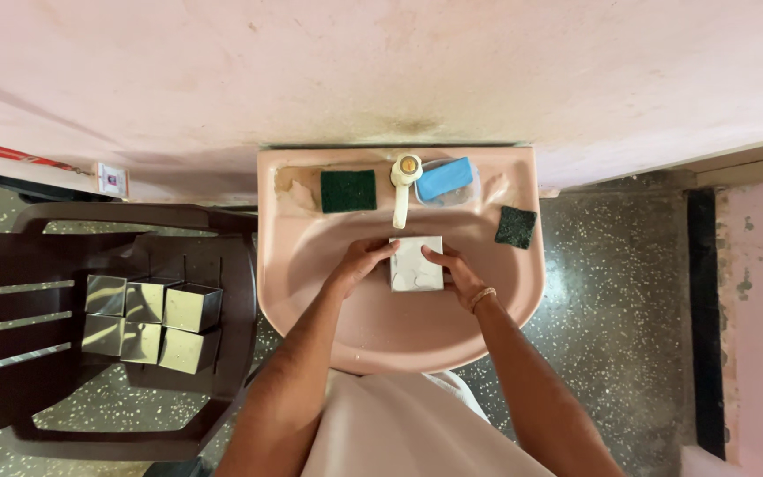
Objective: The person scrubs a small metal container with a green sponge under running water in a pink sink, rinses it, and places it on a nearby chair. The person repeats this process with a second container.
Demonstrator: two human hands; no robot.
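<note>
Square steel box point(416, 263), shiny and smeared with white lather, sits between both hands over the bowl of the pink ceramic washbasin point(302, 265), directly under the cream plastic tap point(404, 187). The left hand point(359, 262) grips its left edge with fingers curled over the top corner; the right hand point(457, 270), a thin bangle at the wrist, clamps the opposite edge, so the two hands are closed on the box from either side. Both forearms reach forward and converge, elbows wide, wrists slightly bent inward.

By the look of it, the step in hand is washing or rinsing this box; no water can be seen running from the tap. A next move would call for a firm hold, since the soapy metal is likely slippery, and for one hand to come free.

Beyond the left hand, on the basin's ledge, lies a dark green scrub pad point(348, 190); beyond the right hand rests a blue soap bar point(444, 177), and a second green scrub pad point(516, 226) lies to its right. Well apart to the left of the left hand, six similar steel boxes point(152, 320) stand on a brown plastic chair point(222, 221).
</note>
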